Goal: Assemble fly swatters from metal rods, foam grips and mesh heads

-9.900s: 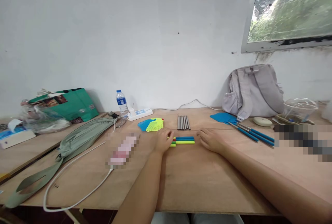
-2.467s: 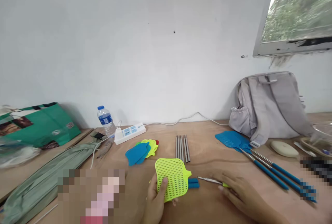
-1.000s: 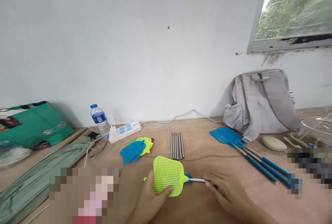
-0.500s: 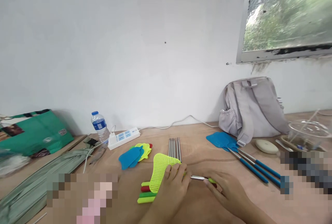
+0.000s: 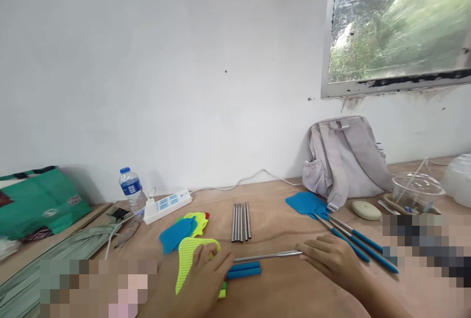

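Note:
A yellow-green mesh fly swatter head (image 5: 187, 259) lies under my left hand (image 5: 209, 271), whose fingers are closed at its neck. From there a metal telescopic rod (image 5: 265, 257) runs right to my right hand (image 5: 329, 259), closed around its far end; the handle part is hidden in that hand. Below the rod, near my left fingers, are blue handle grips (image 5: 243, 270) and the ends of green and yellow grips (image 5: 222, 292). Several loose metal rods (image 5: 241, 222) lie side by side beyond my hands. Blue, yellow and red swatter heads (image 5: 176, 233) are piled to the left.
Blue fly swatters (image 5: 362, 247) with blue handles lie at right, by a grey backpack (image 5: 342, 156), a beige oval case (image 5: 367, 210) and a clear plastic bowl (image 5: 415, 190). A power strip (image 5: 167, 205), water bottle (image 5: 131, 188) and green bag (image 5: 44, 202) stand left.
My hands have moved apart, and the rod between them now shows much longer. The swatter head has shifted left and down, and the blue grips have come into sight.

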The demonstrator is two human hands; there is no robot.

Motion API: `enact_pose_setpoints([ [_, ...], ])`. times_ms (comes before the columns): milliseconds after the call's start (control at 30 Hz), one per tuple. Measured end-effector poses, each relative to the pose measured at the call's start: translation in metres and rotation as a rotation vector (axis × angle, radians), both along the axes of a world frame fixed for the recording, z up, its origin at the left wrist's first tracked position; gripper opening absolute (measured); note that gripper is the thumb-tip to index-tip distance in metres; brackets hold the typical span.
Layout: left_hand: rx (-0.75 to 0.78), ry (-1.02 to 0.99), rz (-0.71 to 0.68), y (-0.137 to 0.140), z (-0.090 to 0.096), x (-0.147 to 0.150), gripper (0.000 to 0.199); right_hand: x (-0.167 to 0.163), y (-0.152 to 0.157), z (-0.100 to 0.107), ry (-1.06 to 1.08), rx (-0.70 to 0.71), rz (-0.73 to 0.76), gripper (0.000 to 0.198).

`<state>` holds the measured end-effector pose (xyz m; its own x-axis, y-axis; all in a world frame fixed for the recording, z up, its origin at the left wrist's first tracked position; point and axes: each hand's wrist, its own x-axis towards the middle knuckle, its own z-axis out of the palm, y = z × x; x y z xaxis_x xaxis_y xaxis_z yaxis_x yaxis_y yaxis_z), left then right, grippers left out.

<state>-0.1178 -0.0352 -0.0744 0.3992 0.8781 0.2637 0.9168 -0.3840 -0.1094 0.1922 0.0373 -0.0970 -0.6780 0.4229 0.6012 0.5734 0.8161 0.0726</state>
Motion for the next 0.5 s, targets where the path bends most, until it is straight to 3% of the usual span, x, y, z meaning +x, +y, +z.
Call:
enact_pose_setpoints([
  [133,-0.016,0.057,-0.067,-0.013,0.018,-0.031,0.052,-0.002,-0.003,0.007,-0.066,0.051,0.054,0.021],
  [267,0.022,0.058,-0.094,-0.014,0.021,-0.041,0.046,-0.02,-0.012,0.007,0.014,0.115,0.053,0.019],
  [433,0.044,0.13,-0.069,0.008,0.006,-0.006,0.027,-0.032,-0.012,-0.005,0.146,0.064,-0.037,0.026],
  [500,0.095,0.133,-0.068,0.015,-0.002,0.02,0.034,-0.033,-0.012,-0.009,0.2,0.018,-0.068,0.03],
])
